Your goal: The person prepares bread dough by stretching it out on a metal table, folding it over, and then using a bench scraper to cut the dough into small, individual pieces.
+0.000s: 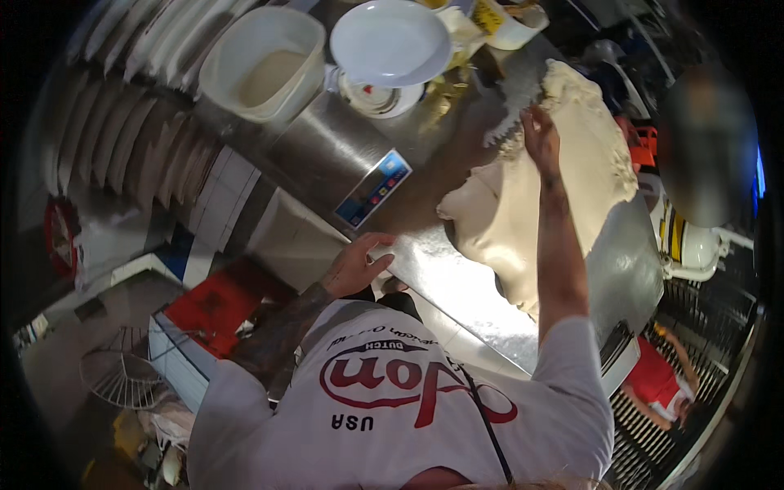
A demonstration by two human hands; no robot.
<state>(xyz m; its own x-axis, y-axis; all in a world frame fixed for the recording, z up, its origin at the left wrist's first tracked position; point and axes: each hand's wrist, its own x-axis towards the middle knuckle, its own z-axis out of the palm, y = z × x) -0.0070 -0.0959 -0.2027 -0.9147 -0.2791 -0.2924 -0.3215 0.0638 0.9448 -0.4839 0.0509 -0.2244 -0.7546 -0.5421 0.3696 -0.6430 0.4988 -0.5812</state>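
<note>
A large, pale sheet of dough (588, 155) lies spread over the right part of the steel table (441, 269), its edge uneven and ragged at the far side. My right hand (541, 145) reaches out across it, fingers curled together at the dough's far left edge, seemingly pinching it. The fingertips are small in view. My left hand (358, 265) rests by the near left edge of the table, thumb and fingers apart, holding nothing.
Beyond the hands stand a whitish plastic tub (282, 94), a white round bowl (390, 41) and a yellow-and-white container (510, 23). A blue sticker (373, 188) marks the tabletop. Stacked pale trays (106, 139) line the left. A person in red (657, 380) is at the lower right.
</note>
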